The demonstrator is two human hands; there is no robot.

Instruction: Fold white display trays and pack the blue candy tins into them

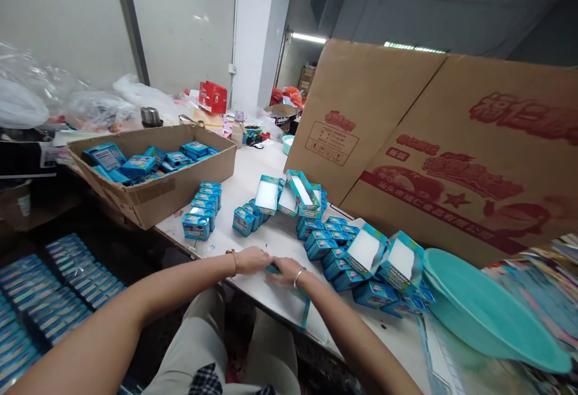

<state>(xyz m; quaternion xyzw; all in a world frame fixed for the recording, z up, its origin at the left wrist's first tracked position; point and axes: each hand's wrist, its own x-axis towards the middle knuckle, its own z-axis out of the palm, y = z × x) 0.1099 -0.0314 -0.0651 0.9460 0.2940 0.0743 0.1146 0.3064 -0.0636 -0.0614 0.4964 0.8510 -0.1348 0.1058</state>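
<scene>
My left hand (253, 259) is at the front of the white table, its fingers curled together and meeting my right hand. My right hand (286, 270) is slightly blurred, with fingers bent round a small dark teal piece (273, 268) whose kind I cannot make out. What the left fingers hold, if anything, is hidden. Just below the right wrist, a flat pale piece with a teal edge (307, 312) lies near the table's front edge. Beyond my hands stand short rows of small blue printed boxes (197, 226). Several blue trays with white insides (266, 195) rest on such boxes.
A cardboard box (189, 185) of blue packs is at the left. A large printed carton (383, 160) stands at the back right, with a turquoise basin (487, 317) before it. Rows of blue packs (45, 298) lie lower left. Plastic bags (103, 106) clutter the back.
</scene>
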